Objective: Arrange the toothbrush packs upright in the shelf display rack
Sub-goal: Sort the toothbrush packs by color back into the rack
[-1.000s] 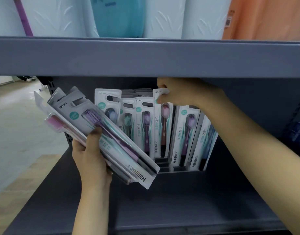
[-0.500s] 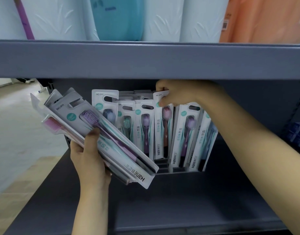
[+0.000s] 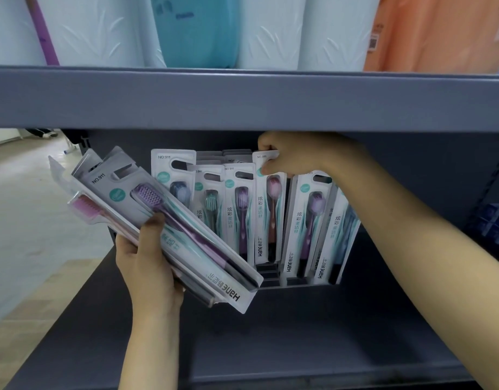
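Grey metal shelf [image 3: 299, 333]: flat, matt, with a thick front edge on the shelf above [image 3: 242, 99]; everything below is placed relative to the display rack.
Display rack [image 3: 273, 277]: dark, stepped slots at the back of the grey shelf, only its lower ledges showing between packs.
Packs in the rack [image 3: 237, 209]: glossy white card with clear plastic blisters, tall and narrow, each with a cut hanging slot at the top; seven fronts can be counted, with more tops behind that cannot be counted. They stand upright or lean slightly to the right.
Pink-brush pack [image 3: 270, 209]: upright near the middle of the rack, its foot down in a slot.
Right hand [image 3: 296, 159]: above the rack, just under the upper shelf edge, fingers curled over and pinching the top of the pink-brush pack.
Held bundle [image 3: 169, 223]: in front and left of the rack, tilted with tops up-left; at least three packs fanned together, the front one showing a purple brush, a rear one a pink brush. The exact number cannot be told.
Left hand [image 3: 146, 263]: below-left of the rack, wrapped round the bundle, thumb [image 3: 155, 229] pressed flat on the front pack.
Rolls above the rack [image 3: 270, 32]: soft white embossed wrappers, one teal pack, one orange pack to the right.
Floor [image 3: 25, 220]: pale, smooth, left of the rack.
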Motion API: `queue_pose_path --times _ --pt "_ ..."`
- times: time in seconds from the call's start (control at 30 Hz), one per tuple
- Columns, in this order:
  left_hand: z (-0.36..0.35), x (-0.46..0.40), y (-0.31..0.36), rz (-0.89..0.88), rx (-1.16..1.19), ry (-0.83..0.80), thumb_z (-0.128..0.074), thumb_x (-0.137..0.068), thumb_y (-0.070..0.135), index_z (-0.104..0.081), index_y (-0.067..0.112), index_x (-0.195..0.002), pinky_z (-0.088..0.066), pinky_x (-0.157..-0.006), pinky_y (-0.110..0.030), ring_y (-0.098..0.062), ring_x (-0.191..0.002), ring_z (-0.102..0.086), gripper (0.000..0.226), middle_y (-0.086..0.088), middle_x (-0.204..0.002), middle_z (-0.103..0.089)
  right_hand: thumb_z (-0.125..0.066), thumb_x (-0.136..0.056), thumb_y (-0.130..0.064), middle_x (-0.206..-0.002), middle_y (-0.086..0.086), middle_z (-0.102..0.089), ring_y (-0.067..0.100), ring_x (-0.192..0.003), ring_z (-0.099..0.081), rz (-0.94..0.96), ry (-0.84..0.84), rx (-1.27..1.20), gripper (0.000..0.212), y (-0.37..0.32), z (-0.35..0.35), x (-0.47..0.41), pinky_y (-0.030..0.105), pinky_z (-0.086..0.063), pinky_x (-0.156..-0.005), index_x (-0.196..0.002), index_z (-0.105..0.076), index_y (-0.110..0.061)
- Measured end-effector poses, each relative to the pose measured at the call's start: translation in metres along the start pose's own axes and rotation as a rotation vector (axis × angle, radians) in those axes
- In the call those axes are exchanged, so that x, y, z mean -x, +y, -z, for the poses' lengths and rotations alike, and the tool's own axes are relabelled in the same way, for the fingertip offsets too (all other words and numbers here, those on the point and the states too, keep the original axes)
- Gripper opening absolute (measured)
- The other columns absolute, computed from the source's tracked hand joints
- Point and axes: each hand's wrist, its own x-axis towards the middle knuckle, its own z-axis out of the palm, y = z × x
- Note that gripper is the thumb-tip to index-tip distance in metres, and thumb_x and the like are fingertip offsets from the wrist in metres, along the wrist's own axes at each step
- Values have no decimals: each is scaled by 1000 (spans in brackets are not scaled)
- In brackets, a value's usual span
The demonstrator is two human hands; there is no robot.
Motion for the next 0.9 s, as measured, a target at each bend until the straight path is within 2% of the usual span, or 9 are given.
queue_pose_path --times 0.2,0.4,0.53,0.7,0.83,0.9 --pt "-1 1 0 -4 -19 12 -59 -72 25 -59 22 -93 -51 -71 -30 -11 -78 -63 21 7 -83 -65 -60 -88 -27 -73 6 -50 24 -63 -60 5 -11 69 23 -5 2 1 29 -40 -61 -79 -43 -16" --pt "-1 2 2 -7 -12 6 -60 -72 25 -58 21 -95 -53 -70 -28 -10 -78 -64 23 8 -83 -67 -61 -88 -28 -83 15 -57 26 -67 -66 17 -56 66 27 -4 4 1 35 -47 -65 -73 -39 -23" --pt "0 2 5 0 -16 8 -59 -73 24 -58 20 -99 -52 -78 -35 -15 -85 -64 26 4 -90 -67 -60 -89 -27 -96 21 -62 28 -74 -68 20 -85 47 20 -4 6 2 31 -41 -65 -84 -43 -17" --pt "0 3 6 -4 -14 15 -59 -73 23 -57 18 -102 -51 -78 -34 -14 -84 -64 30 2 -92 -66 -60 -89 -28 -92 22 -63 29 -74 -69 26 -79 72 29 -4 7 2 31 -40 -64 -72 -37 -22" --pt "1 4 6 -6 -11 13 -59 -73 23 -59 20 -99 -52 -80 -35 -13 -84 -65 26 4 -90 -67 -62 -87 -28 -80 10 -56 19 -62 -67 18 -69 77 29 -4 4 2 38 -50 -64 -70 -39 -21" --pt "0 4 6 -12 -14 9 -59 -73 23 -59 20 -98 -52 -79 -33 -12 -83 -65 25 4 -90 -67 -63 -87 -27 -80 9 -55 16 -57 -64 18 -71 91 29 -6 2 2 35 -49 -61 -72 -40 -17"
